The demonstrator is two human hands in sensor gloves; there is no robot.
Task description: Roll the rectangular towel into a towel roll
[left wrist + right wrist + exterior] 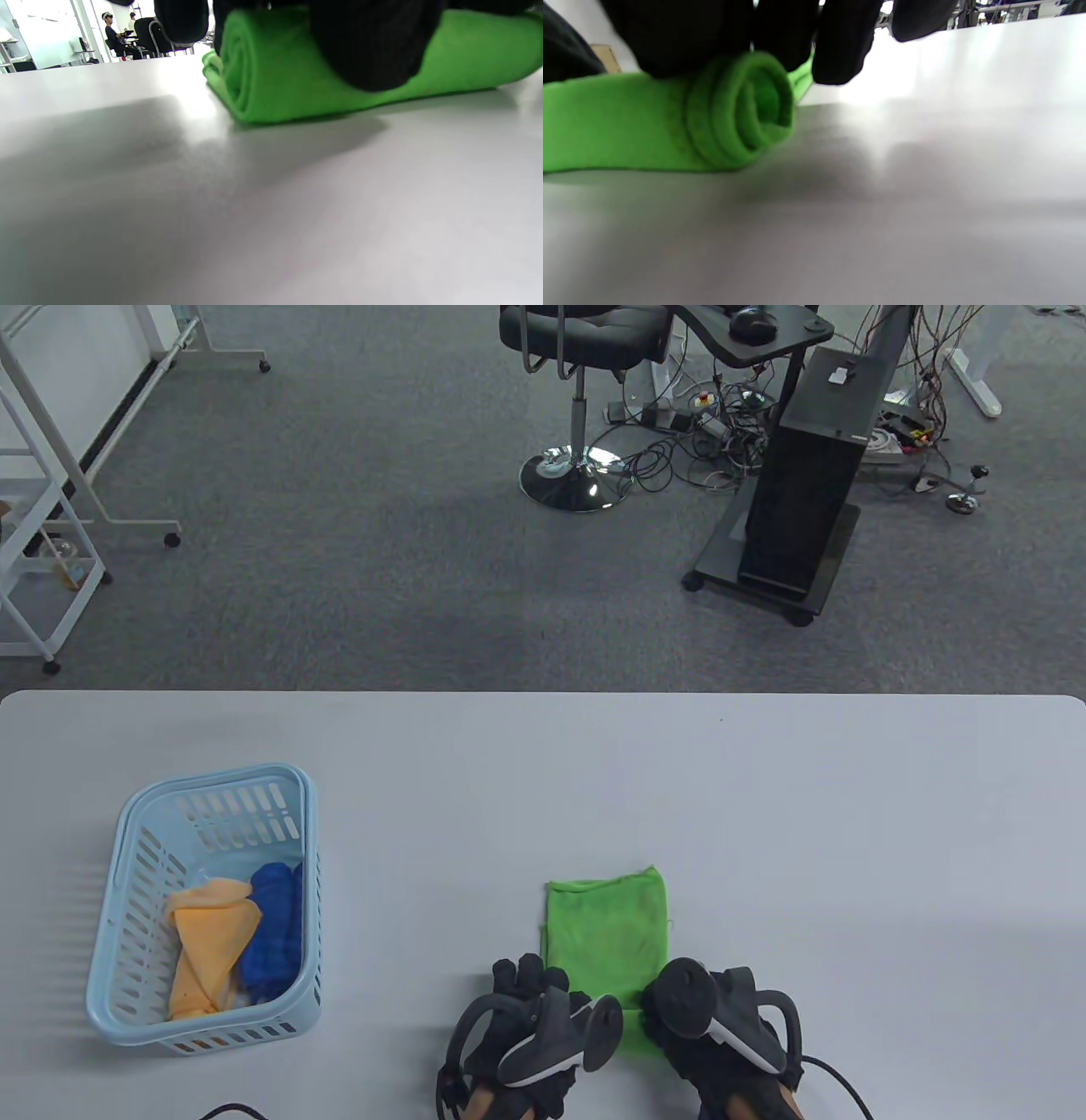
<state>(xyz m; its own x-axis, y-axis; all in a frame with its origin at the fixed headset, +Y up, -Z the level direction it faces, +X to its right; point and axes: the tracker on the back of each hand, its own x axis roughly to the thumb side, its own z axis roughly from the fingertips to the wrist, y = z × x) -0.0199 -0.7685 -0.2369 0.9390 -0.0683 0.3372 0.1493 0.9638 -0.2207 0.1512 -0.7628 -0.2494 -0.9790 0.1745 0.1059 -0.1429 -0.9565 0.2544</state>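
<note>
Towel, bright green, lies on the grey table near its front edge, its near end already wound into a roll under both hands while the far part stays flat. From above, that roll is almost hidden by the gloves and trackers; only a strip of green shows between them. The wrist views show what the table view cannot: the left wrist view looks along the roll from its left end, with the layered edge visible, and the right wrist view shows the spiral of coils at the right end.

A pale blue basket stands well apart on the left of the table, holding an orange cloth beside a blue cloth. Beyond the table a black chair and a black stand with cables sit on the carpet. Nothing lies between the towel and the far edge.

Left hand and right hand sit side by side, palms down. Each hand's fingers curl over the top of the roll and press on it, the right fingers draped over the coiled end.
</note>
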